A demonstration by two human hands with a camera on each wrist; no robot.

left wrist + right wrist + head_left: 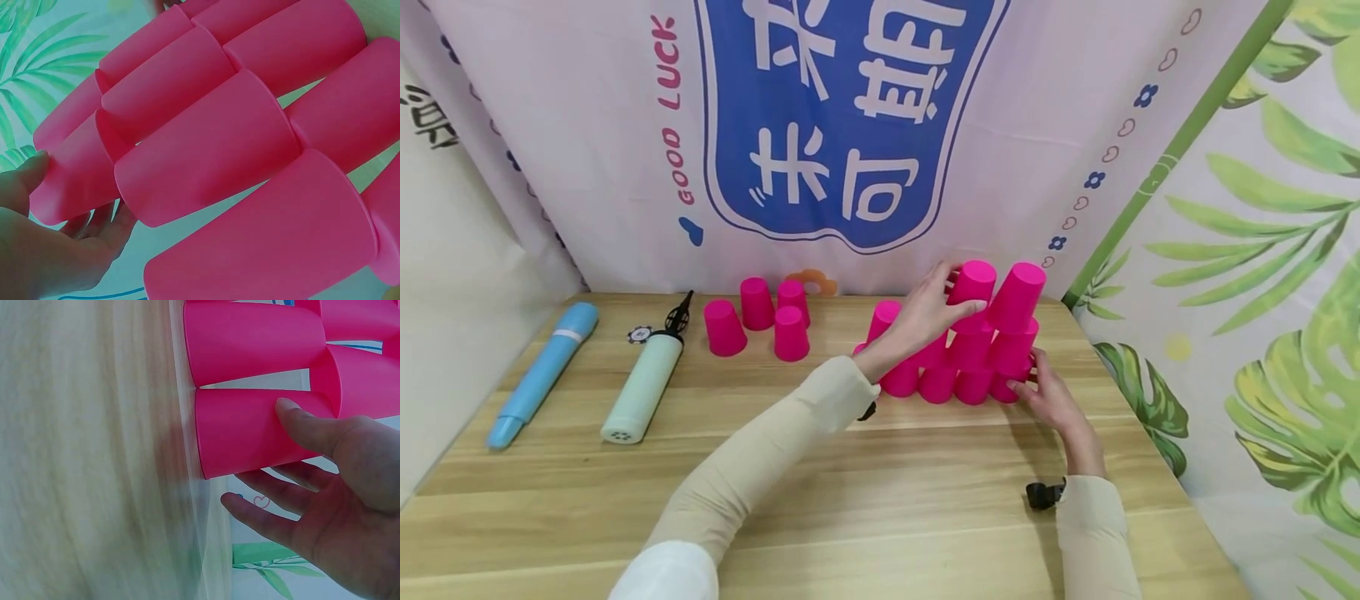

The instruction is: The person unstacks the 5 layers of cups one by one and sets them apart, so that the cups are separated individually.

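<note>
Bright pink cups stand mouth down in a stacked wall at the right of the table, several in the bottom row. High on the stack, my left hand (pixel 934 310) grips an upper-row pink cup (pixel 976 282) between thumb and fingers; the left wrist view shows this cup (pixel 78 172) above the row below. Beside it stands another upper-row cup (pixel 1018 296). My right hand (pixel 1054 398) holds the bottom row's right-end cup (pixel 256 431), thumb on its near face and fingers round the far side. My left forearm hides part of the stack's left side.
Several separate pink cups (pixel 725 328) stand upside down left of the stack. Farther left lie a pale green hand pump (pixel 643 387) with a black nozzle, a blue tube-shaped pump (pixel 544 375) and a small round chip (pixel 640 334). A printed cloth (pixel 1037 100) hangs behind the table.
</note>
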